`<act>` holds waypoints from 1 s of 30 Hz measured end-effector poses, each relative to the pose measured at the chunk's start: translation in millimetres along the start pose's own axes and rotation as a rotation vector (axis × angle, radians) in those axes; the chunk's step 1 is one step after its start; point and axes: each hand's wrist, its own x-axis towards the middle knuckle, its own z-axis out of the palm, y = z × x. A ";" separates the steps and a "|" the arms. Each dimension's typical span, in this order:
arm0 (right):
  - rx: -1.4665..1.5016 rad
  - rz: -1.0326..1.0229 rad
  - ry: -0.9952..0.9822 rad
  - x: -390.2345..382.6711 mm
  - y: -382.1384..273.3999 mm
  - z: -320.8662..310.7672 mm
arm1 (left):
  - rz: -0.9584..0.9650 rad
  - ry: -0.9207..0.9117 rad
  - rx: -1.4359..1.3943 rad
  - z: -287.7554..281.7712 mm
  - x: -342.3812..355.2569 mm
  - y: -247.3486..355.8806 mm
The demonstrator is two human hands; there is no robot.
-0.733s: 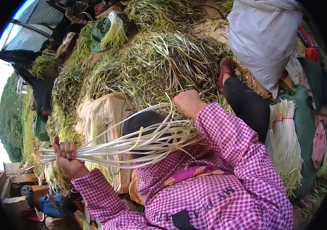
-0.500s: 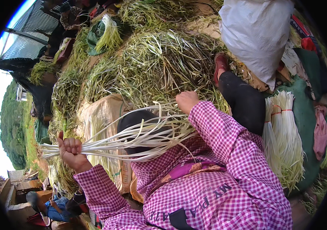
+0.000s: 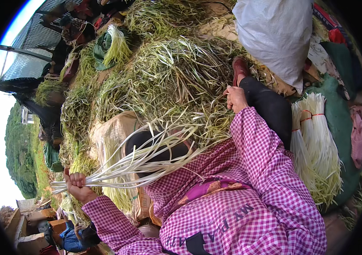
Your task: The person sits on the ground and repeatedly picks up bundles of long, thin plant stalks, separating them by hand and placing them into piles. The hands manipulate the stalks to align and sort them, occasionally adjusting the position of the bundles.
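A bunch of long white-and-pale-yellow stalks (image 3: 136, 174) is gripped at its left end by my left hand (image 3: 80, 186); its loose ends fan out over my dark-trousered knee (image 3: 154, 150) and checked clothing. My right hand (image 3: 236, 97) is raised beside my right leg (image 3: 266, 112), apart from most of the bunch, its fingers curled closed; what they hold, if anything, is too small to tell. Beyond it lies a large heap of green and straw-coloured leaves (image 3: 176, 72).
A white sack (image 3: 274, 38) stands at upper right, tied white bundles (image 3: 319, 148) on green cloth (image 3: 346, 178) at right. A tan sack (image 3: 111, 129) lies ahead-left. Other people (image 3: 74, 29) are at upper left, and another person (image 3: 68, 236) at lower left.
My right hand has moved right, away from the stalks, toward my right leg. My left hand still holds the bunch, slightly lower, and the stalk tips have shifted.
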 end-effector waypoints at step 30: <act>-1.247 -1.033 -0.734 -183.8 43.8 77.1 | -0.020 -0.193 -0.102 3.8 -12.8 21.8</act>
